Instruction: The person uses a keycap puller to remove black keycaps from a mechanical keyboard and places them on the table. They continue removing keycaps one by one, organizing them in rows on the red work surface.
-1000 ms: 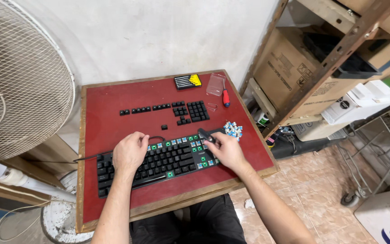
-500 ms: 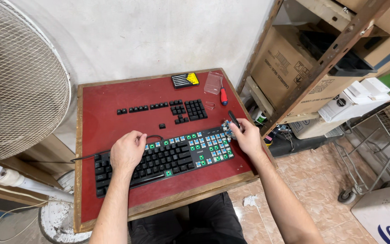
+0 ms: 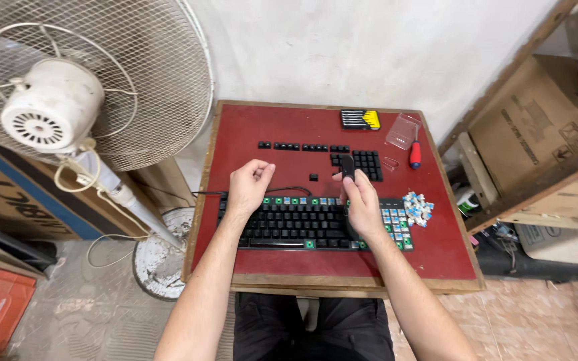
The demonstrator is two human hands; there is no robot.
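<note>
While we lean over the keyboard (image 3: 302, 224) | left hand (image 3: 249, 187) curled, empty | right hand (image 3: 362, 204) gripping black tool (image 3: 347, 167)

The keyboard (image 3: 302, 224) is lying across the near half of the worktop (image 3: 449, 257). Behind it, loose keycaps (image 3: 356, 162) are sitting in rows. A pile of switches (image 3: 417, 208) is lying right of the keyboard, a screwdriver (image 3: 415, 155) behind that pile. A fan (image 3: 55, 100) is standing left of the worktop.

You sit in makeshift repair workshop: screwdriver set (image 3: 360, 119), stacked cardboard boxes (image 3: 536, 134), pedestal fan (image 3: 68, 87), bare wall.
</note>
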